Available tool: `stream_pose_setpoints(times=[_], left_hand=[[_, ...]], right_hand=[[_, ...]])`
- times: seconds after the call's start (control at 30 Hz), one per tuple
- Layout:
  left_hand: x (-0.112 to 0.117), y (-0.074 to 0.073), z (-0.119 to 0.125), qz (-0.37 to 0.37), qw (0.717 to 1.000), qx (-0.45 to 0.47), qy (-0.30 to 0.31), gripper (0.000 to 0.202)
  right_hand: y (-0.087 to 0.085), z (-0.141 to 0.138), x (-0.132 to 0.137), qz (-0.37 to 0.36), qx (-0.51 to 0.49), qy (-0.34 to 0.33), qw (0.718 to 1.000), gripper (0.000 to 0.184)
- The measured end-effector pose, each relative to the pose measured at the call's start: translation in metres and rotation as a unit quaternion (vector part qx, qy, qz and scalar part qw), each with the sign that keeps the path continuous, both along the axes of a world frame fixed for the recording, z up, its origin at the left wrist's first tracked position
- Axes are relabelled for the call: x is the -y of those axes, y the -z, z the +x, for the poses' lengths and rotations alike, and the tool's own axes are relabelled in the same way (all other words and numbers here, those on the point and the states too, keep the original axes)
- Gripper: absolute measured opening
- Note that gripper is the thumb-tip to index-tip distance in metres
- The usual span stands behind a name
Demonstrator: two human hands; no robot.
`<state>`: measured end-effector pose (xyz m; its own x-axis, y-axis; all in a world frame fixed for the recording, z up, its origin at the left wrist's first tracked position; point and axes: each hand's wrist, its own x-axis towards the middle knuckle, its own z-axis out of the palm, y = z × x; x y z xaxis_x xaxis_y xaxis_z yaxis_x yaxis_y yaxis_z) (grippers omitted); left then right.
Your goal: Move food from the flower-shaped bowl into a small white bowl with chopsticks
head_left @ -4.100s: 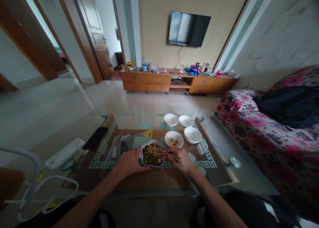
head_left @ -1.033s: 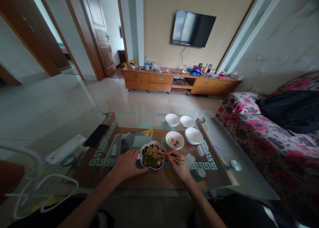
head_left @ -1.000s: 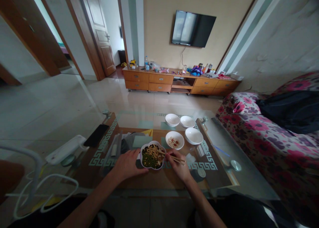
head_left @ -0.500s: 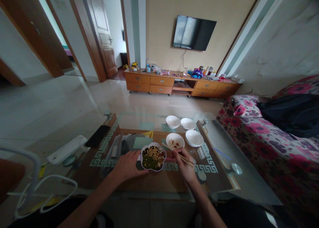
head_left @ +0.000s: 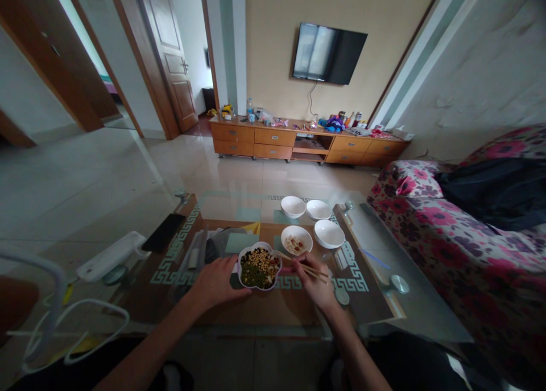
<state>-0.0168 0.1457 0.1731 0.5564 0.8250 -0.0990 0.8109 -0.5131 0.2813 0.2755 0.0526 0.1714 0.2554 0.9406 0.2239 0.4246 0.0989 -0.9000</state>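
A scalloped white bowl of mixed beans (head_left: 258, 266), with green, yellow and dark ones, sits on the glass coffee table (head_left: 375, 317). My left hand (head_left: 215, 281) grips its left rim. My right hand (head_left: 313, 279) holds a pair of chopsticks (head_left: 303, 264), tips pointing left between the bean bowl and a white bowl with a few pale and red beans (head_left: 296, 241). Whether the tips carry a bean is too small to see. Three white bowls stand behind: two at the far edge (head_left: 293, 206) (head_left: 319, 209), one to the right (head_left: 329, 233).
A black phone (head_left: 164, 232) and a white tray-like object (head_left: 111, 255) lie at the table's left. A floral sofa (head_left: 460, 237) with dark clothing runs along the right. Beyond are tiled floor, a low wooden cabinet (head_left: 307, 143) and a wall TV (head_left: 328, 53).
My right hand drew the chopsticks out of the bean bowl toward the bowl with pale and red beans, then lowered them a little. My left hand has stayed on the bean bowl.
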Motion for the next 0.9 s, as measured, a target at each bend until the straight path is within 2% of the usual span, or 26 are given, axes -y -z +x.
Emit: stream_pose_setpoints(times=[0.1,0.43,0.73,0.9], left_hand=[[0.000,0.001,0.000,0.005,1.000,0.002,0.003,0.080],[-0.003,0.013,-0.004,0.011,1.000,0.014,0.005,0.082],[-0.002,0.008,-0.003,0.005,1.000,0.016,0.008,0.081],[-0.001,0.009,-0.003,0.003,1.000,0.026,0.006,0.079]], right_hand=[[0.003,-0.006,0.000,-0.006,0.025,-0.025,0.999,0.036],[0.010,-0.007,0.001,-0.013,0.056,-0.025,0.998,0.033],[0.020,-0.014,-0.006,-0.035,-0.035,-0.012,0.999,0.040],[0.022,-0.017,-0.009,-0.035,-0.042,-0.012,0.998,0.047]])
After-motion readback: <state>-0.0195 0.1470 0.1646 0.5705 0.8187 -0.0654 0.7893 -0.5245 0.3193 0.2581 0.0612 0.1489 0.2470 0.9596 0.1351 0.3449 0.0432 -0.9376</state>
